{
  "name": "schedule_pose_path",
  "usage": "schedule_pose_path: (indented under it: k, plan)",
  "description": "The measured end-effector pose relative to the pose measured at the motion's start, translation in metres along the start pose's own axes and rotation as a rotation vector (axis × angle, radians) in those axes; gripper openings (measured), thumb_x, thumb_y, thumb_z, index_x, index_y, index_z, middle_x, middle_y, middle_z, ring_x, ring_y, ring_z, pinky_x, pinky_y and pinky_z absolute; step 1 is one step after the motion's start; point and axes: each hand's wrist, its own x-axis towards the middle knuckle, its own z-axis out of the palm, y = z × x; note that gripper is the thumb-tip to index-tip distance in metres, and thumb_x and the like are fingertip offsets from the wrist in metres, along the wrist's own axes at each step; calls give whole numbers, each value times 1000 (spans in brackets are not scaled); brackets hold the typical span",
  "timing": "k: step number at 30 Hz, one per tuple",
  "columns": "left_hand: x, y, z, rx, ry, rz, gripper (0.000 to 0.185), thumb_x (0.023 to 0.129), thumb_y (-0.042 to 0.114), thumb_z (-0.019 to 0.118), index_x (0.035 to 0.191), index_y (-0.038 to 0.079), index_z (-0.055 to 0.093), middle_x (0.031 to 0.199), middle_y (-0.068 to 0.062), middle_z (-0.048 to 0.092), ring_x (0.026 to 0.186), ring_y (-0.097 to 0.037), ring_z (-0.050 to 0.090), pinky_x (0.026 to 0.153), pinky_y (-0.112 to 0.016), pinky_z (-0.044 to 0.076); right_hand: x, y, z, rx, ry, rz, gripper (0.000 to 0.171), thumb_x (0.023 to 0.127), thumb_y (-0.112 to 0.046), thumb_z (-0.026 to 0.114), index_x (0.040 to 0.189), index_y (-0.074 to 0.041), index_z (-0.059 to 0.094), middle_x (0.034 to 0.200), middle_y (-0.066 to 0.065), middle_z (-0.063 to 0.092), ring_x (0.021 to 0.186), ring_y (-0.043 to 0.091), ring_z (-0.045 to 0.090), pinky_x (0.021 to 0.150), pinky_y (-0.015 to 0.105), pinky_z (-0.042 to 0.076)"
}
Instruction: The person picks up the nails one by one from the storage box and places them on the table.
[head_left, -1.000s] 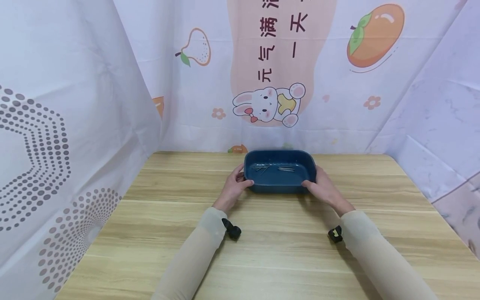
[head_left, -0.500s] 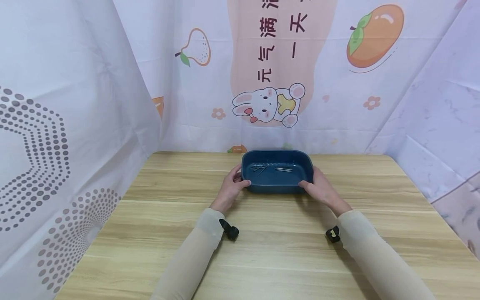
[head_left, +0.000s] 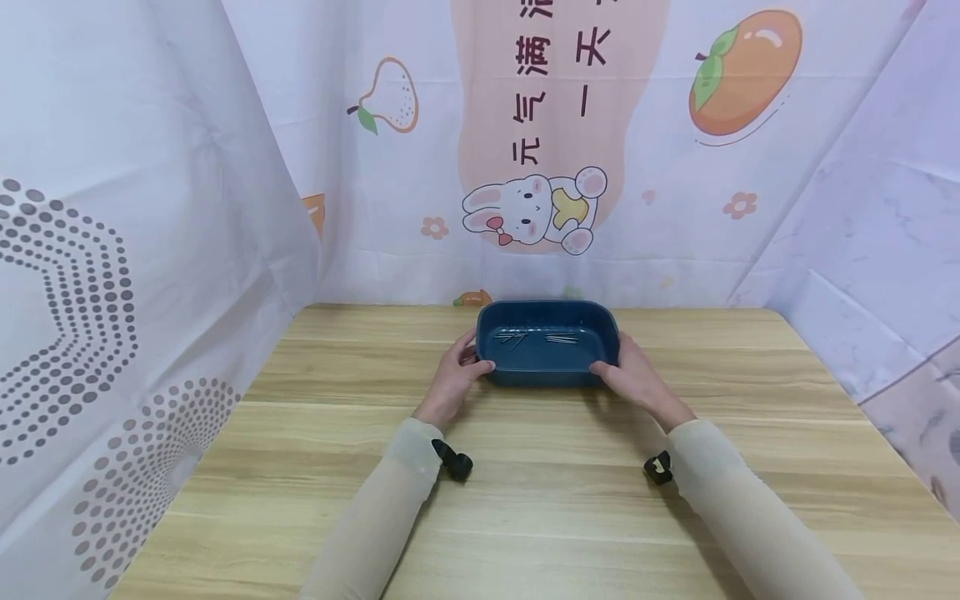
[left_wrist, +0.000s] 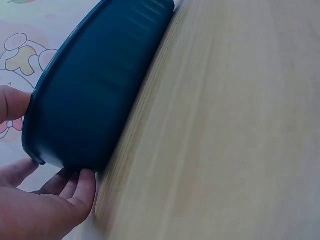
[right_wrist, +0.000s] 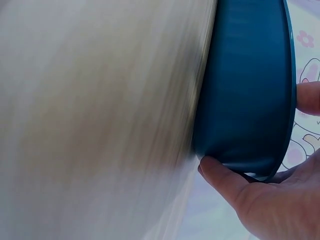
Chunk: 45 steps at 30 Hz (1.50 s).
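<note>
Wood-grain table [head_left: 555, 517]: left hand [head_left: 452, 381], eight o'clock, and right hand [head_left: 637, 377], four o'clock, grip the blue tub [head_left: 542, 379]; uneven lifting could slide its thin rods [head_left: 561, 339].

I seem to be in a small booth screened with cloth; whether in a home or a studio I cannot tell. Beyond my left grip [head_left: 452, 379] and right grip [head_left: 632, 375] hangs a white fabric sheet [head_left: 675, 258] printed with a cartoon rabbit [head_left: 528, 200] and dark sideways Chinese characters [head_left: 532, 56]. Left of my grip hangs a grey-dotted white sheet [head_left: 142, 192], right a pale marbled cloth [head_left: 892, 225]; below lies a light wood-grain counter [head_left: 555, 508].
</note>
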Motion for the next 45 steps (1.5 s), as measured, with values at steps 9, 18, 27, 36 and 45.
schedule_pose_path:
  k: [9, 18, 27, 36, 45]
  plan:
    - [0, -2, -3, -10, -2, 6, 73, 83, 1, 67, 147, 21, 39, 139, -19, 47, 124, -29, 50, 99, -39, 43, 1, -2, 3, 0, 18, -22, 72, 89, -17, 56, 143, 13, 20, 142, 33, 33, 128, 44, 36, 104, 58, 28]
    - [-1, 0, -5, -21, -7, -1, 73, 84, -1, 67, 147, 19, 37, 140, -21, 45, 125, -31, 49, 101, -40, 41, 1, -2, 4, 10, 17, -27, 72, 90, -17, 57, 144, 12, 20, 142, 33, 33, 128, 44, 37, 104, 58, 29]
    - [-1, 1, -9, -37, 15, -6, 73, 81, -2, 67, 146, 19, 40, 137, -19, 48, 122, -29, 51, 99, -39, 42, 1, -7, 8, 15, 28, -43, 71, 89, -17, 58, 143, 13, 22, 140, 33, 35, 127, 44, 38, 103, 58, 30]
    - [-2, 0, -12, -32, 33, -26, 73, 81, -2, 67, 146, 20, 41, 136, -17, 49, 121, -28, 52, 100, -38, 42, 1, -8, 11, 12, 30, -37, 72, 89, -17, 58, 144, 12, 21, 142, 32, 34, 128, 43, 37, 105, 56, 29]
    - [-4, 2, -15, -42, 25, -21, 74, 80, -3, 68, 146, 18, 40, 136, -18, 49, 121, -29, 52, 100, -39, 41, 0, -11, 13, 26, 28, -48, 72, 88, -16, 59, 144, 12, 22, 141, 32, 35, 127, 43, 39, 104, 57, 30]
